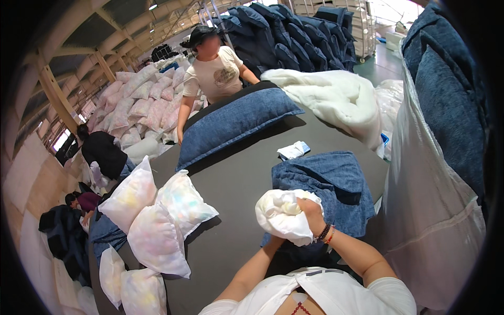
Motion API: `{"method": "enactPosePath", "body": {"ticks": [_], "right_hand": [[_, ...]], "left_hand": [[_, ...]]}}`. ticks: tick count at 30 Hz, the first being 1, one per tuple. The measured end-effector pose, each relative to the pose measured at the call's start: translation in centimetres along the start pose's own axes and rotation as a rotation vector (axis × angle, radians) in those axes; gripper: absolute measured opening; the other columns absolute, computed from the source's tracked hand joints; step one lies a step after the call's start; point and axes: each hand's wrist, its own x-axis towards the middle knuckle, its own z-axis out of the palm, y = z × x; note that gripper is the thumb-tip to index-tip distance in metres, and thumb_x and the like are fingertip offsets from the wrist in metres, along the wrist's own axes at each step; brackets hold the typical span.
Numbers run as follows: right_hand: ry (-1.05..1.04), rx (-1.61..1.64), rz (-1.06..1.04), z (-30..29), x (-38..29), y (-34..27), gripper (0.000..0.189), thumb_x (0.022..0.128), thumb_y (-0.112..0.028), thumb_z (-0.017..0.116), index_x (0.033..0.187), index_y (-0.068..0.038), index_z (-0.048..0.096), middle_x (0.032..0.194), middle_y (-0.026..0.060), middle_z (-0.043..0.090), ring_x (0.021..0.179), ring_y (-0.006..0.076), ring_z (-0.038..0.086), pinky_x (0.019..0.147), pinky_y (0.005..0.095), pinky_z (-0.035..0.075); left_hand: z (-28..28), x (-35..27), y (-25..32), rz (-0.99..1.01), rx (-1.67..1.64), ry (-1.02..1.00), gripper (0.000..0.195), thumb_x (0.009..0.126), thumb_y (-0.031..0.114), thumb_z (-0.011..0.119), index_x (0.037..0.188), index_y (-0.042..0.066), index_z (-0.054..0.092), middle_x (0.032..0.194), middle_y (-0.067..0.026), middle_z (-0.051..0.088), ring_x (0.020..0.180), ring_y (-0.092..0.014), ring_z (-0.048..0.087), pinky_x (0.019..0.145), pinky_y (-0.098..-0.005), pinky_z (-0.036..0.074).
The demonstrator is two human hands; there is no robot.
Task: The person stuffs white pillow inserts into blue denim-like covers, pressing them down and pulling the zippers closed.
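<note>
A crumpled white cloth bundle (281, 214), perhaps a pillow insert, is between my two hands. My right hand (312, 214) grips its right side, with the fingers pressed into the folds. From below, my left hand (276, 241) holds the near side; its fingers are hidden under the cloth. Beneath and beyond the bundle lies blue fabric (346, 185), probably a cushion cover, loosely folded on the grey table (232, 193). A small white-and-blue packet (293, 150) sits just past that fabric.
Across the table, a person (216, 75) touches a long blue cushion (236, 122). Several stuffed white pillows (157, 240) lie at left. White batting (330, 98) covers the far right corner. A tall white sack (429, 189) with blue cushions (449, 102) stands close at right.
</note>
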Motion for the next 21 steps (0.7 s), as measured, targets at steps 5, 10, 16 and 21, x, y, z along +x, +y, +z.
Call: {"method": "enactPosePath", "body": {"ticks": [5,10,16,21], "right_hand": [[-0.358,-0.391,0.078,-7.4,-2.6,1.5,0.018,0.089,-0.013,0.055,0.102,-0.008,0.067,0.079,0.0151,0.067,0.080,0.0359,0.069,0.070,0.0458,0.053],[-0.605,-0.559,0.103,-4.3,-3.2,4.7,0.016,0.088,-0.019,0.059,0.096,-0.014,0.071,0.082,0.0140,0.071,0.080,0.0327,0.072,0.070,0.0445,0.056],[-0.597,-0.837,0.004,7.7,4.2,7.6,0.020,0.081,-0.023,0.062,0.083,-0.011,0.078,0.093,0.0148,0.075,0.094,0.0299,0.071,0.083,0.0423,0.051],[-0.779,-0.507,0.095,8.3,6.5,0.9,0.040,0.076,-0.039,0.068,0.090,-0.002,0.074,0.094,0.0224,0.069,0.094,0.0363,0.063,0.088,0.0452,0.044]], "left_hand": [[10.3,4.9,14.5,-0.025,0.926,0.600,0.016,0.088,0.007,0.072,0.101,0.001,0.066,0.086,-0.0029,0.070,0.073,-0.012,0.063,0.068,-0.0272,0.053],[13.7,3.7,17.0,0.022,0.568,0.647,0.017,0.081,0.002,0.072,0.087,0.001,0.057,0.075,0.0013,0.055,0.069,-0.008,0.050,0.062,-0.0257,0.044],[9.9,4.0,19.7,0.018,1.540,0.492,0.030,0.080,0.003,0.059,0.110,0.003,0.052,0.092,-0.0221,0.066,0.086,-0.044,0.068,0.073,-0.0544,0.052],[6.5,2.4,21.8,0.140,1.902,0.510,0.029,0.082,0.007,0.065,0.107,0.003,0.053,0.094,-0.0169,0.060,0.081,-0.039,0.066,0.068,-0.0489,0.055]]}}
